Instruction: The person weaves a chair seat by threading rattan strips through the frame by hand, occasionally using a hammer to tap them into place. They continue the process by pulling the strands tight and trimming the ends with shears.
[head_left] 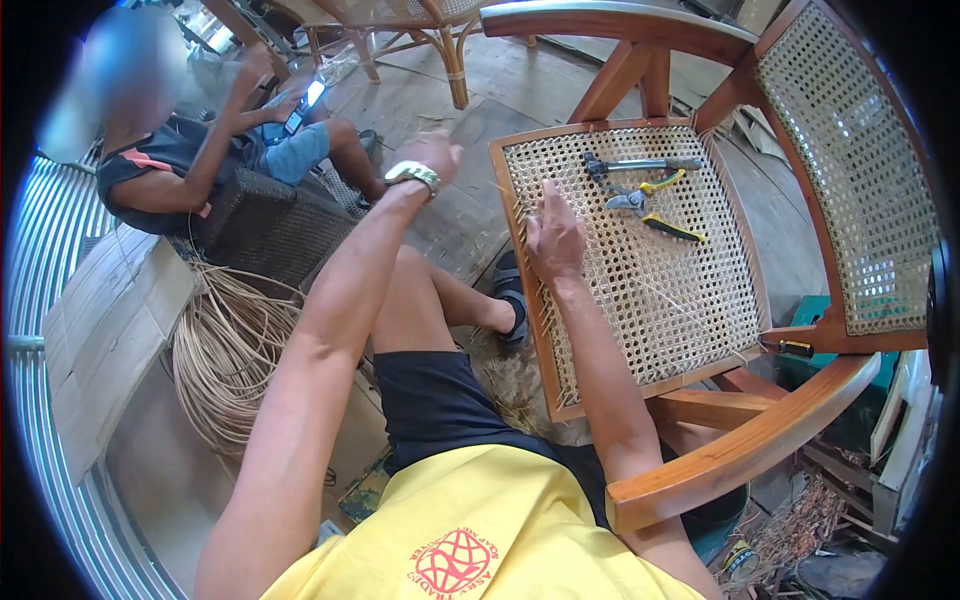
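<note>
A wooden armchair with a woven cane seat stands at my right. My right hand rests on the seat near its left edge, index finger stretched out, nothing visible in it. Beyond the chair's left edge my left hand, with a watch at the wrist, is raised with curled fingers; whatever they may hold is hidden. Pruning shears with yellow and black handles lie on the cane, beside a tool with a dark head and metal shaft. Short strand ends stick out along the left rail.
A person sits at upper left with a lit phone. Coiled rattan strands hang beside a cardboard sheet. A yellow-black handled tool sits at the chair's back corner. Another rattan chair stands behind.
</note>
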